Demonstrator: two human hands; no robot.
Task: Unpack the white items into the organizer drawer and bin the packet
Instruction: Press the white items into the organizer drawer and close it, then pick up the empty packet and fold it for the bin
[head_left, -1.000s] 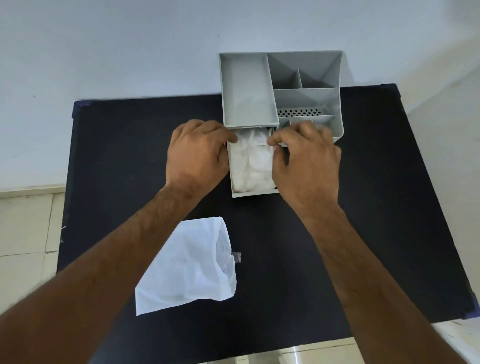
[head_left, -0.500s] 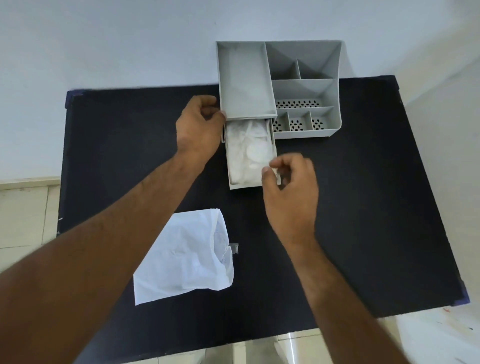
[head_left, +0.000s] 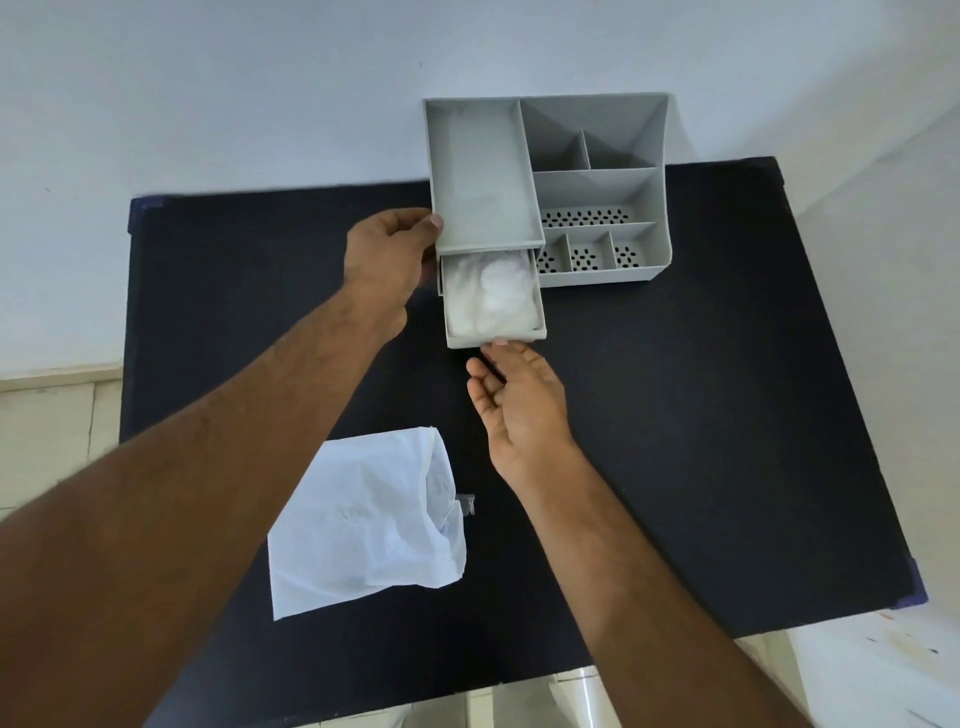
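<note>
White items (head_left: 491, 299), soft and crumpled, fill the grey plastic drawer (head_left: 496, 339); left hand (head_left: 387, 260) grips the organizer (head_left: 602, 192), right hand (head_left: 522, 402) open, apparently touching the drawer front.

The back part of the drawer (head_left: 493, 301) is tucked under the gray organizer (head_left: 597, 182), so that part is hidden. The white items (head_left: 491, 299) inside look like one soft, blurry heap, and you cannot count them. The left hand (head_left: 387, 260) covers the organizer's left side near the drawer. Both arms run off the bottom of the picture. A tiny clear bit (head_left: 466, 503) beside the white packet (head_left: 363, 525) is too small to name.
</note>
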